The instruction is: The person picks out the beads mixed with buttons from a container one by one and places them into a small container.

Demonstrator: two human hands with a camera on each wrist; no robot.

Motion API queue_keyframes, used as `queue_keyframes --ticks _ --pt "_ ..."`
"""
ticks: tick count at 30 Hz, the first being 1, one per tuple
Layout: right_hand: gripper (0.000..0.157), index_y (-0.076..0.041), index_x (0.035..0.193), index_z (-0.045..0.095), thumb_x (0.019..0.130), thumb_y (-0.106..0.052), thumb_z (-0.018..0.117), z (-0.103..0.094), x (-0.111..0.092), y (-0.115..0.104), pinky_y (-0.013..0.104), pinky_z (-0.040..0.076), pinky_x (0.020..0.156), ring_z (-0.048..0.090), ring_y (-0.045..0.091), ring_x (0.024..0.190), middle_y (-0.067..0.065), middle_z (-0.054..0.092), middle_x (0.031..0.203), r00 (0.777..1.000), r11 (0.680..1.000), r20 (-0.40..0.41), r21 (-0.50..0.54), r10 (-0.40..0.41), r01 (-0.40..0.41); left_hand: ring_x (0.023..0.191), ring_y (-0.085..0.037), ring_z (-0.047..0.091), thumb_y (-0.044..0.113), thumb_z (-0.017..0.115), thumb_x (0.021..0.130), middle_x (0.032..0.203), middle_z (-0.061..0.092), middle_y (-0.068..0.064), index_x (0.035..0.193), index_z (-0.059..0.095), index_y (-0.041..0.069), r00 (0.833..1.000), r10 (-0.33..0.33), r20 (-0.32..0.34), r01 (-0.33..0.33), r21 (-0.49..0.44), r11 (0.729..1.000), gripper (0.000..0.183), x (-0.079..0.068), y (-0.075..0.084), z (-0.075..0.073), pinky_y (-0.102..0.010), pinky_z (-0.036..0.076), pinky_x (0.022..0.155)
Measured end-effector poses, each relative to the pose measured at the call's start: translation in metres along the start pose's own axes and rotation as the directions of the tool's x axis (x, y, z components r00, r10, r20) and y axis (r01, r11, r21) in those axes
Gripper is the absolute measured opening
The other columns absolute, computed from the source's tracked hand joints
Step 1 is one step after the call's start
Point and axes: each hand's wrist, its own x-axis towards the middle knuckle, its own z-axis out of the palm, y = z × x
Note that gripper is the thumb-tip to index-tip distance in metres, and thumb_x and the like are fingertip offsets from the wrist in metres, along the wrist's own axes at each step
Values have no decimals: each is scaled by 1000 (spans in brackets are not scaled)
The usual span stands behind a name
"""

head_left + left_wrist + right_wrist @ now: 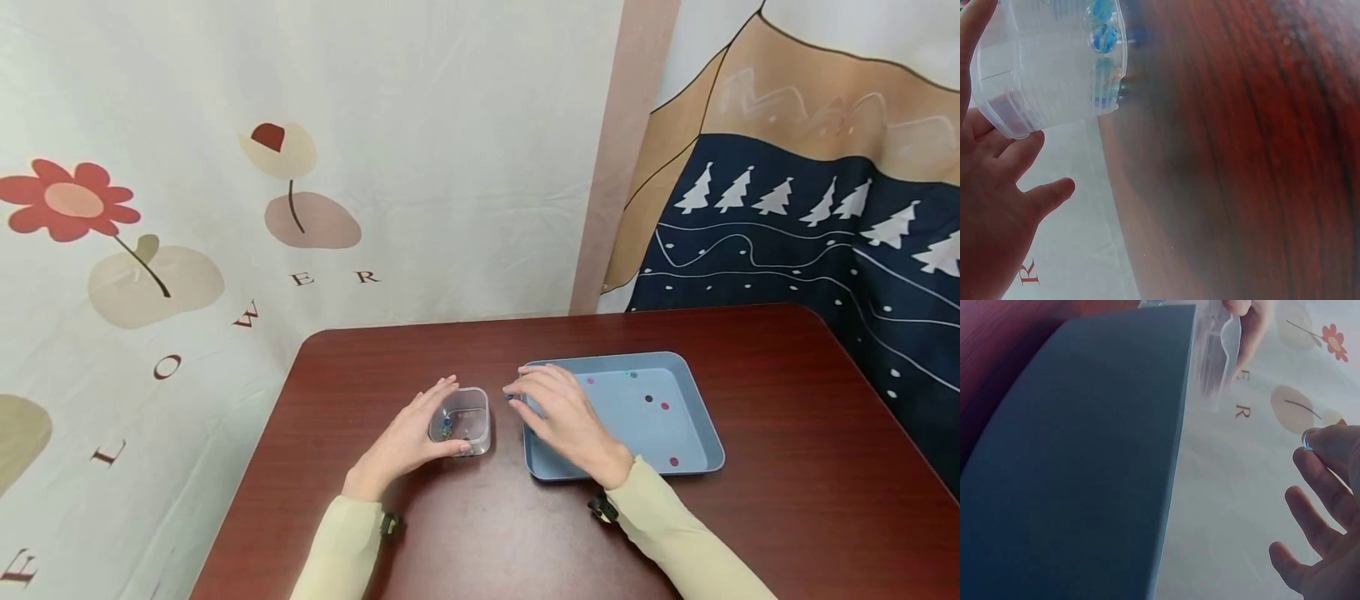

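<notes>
My left hand (405,440) holds a clear plastic box (482,417) on the table, thumb on the near side and fingers round the far side. Several glass marbles with blue swirls (1104,39) lie at the bottom of the box, seen through its wall in the left wrist view. Between thumb and forefinger, my right hand (568,417) pinches one small clear-and-blue marble (1306,440). That hand is over the left edge of a blue-grey tray (701,429), to the right of the box; its other fingers are spread.
Several small coloured round pieces lie scattered in the tray, among them a red one (664,406) and a dark one (648,398). The brown wooden table (495,533) ends at a printed cloth (480,167) hanging behind it.
</notes>
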Motion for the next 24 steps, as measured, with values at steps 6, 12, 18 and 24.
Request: queue_keyframes --ticks 6,12,18,24 --pt "21 -12 109 77 89 -8 82 12 7 -5 57 48 106 64 27 121 2 76 109 1000 1000 30 4 -7 7 151 -29 36 53 85 81 166 36 -10 157 42 5 1000 0 4 0 5 1000 100 0 1 0 -55 24 124" --pt "18 -13 109 77 91 -13 81 24 10 -7 58 45 109 63 25 123 1 76 109 997 1000 74 -16 -1 2 151 -30 37 54 85 81 165 37 -10 157 42 5 1000 2 -2 -2 1 1000 100 0 0 1 -56 26 123" --pt "17 -14 107 78 91 -13 81 32 12 -7 55 46 108 64 24 122 -1 76 107 996 1000 85 -28 -6 9 151 -29 36 54 85 81 165 37 -10 157 42 4 1000 2 -3 -2 9 1000 101 0 1 1 -55 25 124" --pt "16 -14 108 77 93 -16 79 41 13 -6 53 45 109 63 24 123 -2 75 108 992 999 130 -34 6 -1 151 -29 36 54 85 81 165 37 -10 157 42 4 1000 9 -11 -9 20 1000 100 -1 2 1 -55 26 123"
